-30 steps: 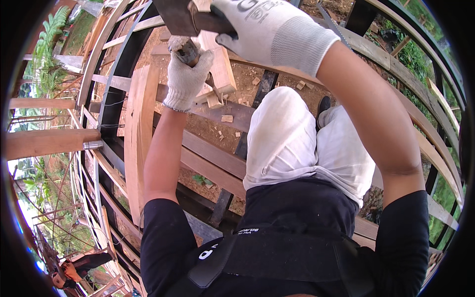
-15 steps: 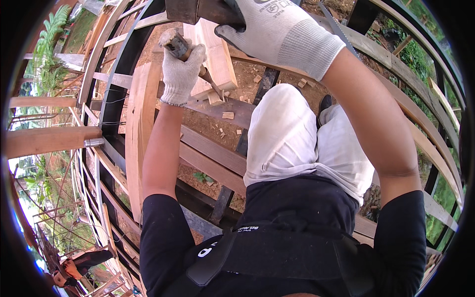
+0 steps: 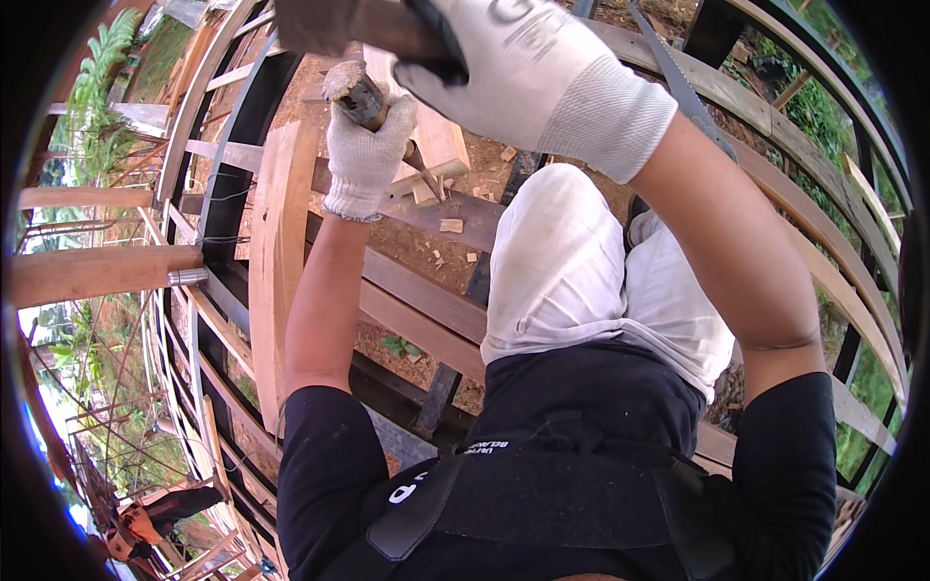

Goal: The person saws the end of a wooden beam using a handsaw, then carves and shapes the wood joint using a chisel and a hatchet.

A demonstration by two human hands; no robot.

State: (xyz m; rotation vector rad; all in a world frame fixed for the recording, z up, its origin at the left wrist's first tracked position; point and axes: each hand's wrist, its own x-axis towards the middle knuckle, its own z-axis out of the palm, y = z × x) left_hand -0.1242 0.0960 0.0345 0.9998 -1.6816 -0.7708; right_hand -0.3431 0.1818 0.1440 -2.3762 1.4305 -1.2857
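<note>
In a white knit glove, my left hand (image 3: 363, 160) is closed around a chisel (image 3: 356, 97). The chisel's handle has a battered top end with a metal band, and its blade slants down to the end of a pale timber beam (image 3: 439, 145). My right hand (image 3: 528, 73), in a white glove with dark fingertips, grips a dark brown wooden block (image 3: 363, 27) above and beside the chisel's top. The block is apart from the handle, and part of it is cut off by the upper edge. The fingers on its far side are hidden.
Wood chips (image 3: 451, 226) lie on a plank and the soil below. A handsaw (image 3: 683, 87) rests at the upper right. A thick timber (image 3: 281, 232) stands beside my left forearm. Dark metal framing and slats surround me, and an orange-and-black tool (image 3: 145, 523) lies lower left.
My right hand and the wooden block have moved left and look larger, so closer to the camera. My left hand, still around the chisel, appears slightly lower and to the right.
</note>
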